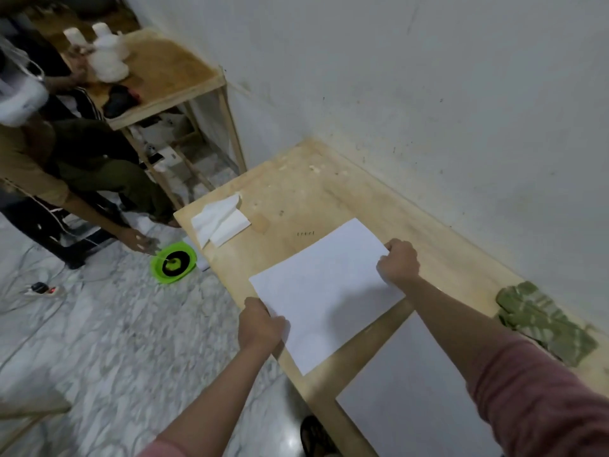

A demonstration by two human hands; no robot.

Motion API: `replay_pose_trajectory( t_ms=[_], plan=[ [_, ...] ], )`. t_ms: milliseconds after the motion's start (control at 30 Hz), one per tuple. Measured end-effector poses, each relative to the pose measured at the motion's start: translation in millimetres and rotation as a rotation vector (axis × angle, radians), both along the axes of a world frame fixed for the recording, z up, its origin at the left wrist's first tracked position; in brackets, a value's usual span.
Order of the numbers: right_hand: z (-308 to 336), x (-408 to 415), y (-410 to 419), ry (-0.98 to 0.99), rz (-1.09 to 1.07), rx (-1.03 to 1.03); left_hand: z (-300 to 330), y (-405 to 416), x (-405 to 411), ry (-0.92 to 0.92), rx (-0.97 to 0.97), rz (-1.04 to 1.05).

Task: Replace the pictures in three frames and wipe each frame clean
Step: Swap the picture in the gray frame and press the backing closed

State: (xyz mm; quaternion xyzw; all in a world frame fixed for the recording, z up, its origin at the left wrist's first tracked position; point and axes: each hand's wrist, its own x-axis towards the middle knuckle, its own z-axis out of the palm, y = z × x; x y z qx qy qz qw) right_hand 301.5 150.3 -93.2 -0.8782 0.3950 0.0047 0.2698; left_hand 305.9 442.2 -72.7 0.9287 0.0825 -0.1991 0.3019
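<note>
You grip the plain white rectangular sheet (324, 291) at opposite corners, left hand (262, 321) pinching nearest you, right hand (398, 260) farther, its long axis running diagonally between them.

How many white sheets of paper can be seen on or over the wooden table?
2. One plain white paper sheet is held over the light wooden table by the left hand and right hand. Another white sheet lies beneath the right forearm. Others may be hidden.
</note>
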Motion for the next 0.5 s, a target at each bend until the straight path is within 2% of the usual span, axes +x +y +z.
replay_pose_trajectory(
  t_ms=[100,233,500],
  plan=[
    [-4.2,0.6,5.5,0.004,0.004,-0.104,4.2,-5.6,-2.7,-0.042,0.127,0.005],
    [-4.1,-4.7,11.5,-0.056,0.038,-0.178,3.1,-10.1,-13.2,-0.195,0.339,-0.145],
    [13.6,-66.0,27.1,-0.046,0.041,-0.106,0.9,-4.7,-52.8,-0.228,0.166,-0.335]
  ],
)
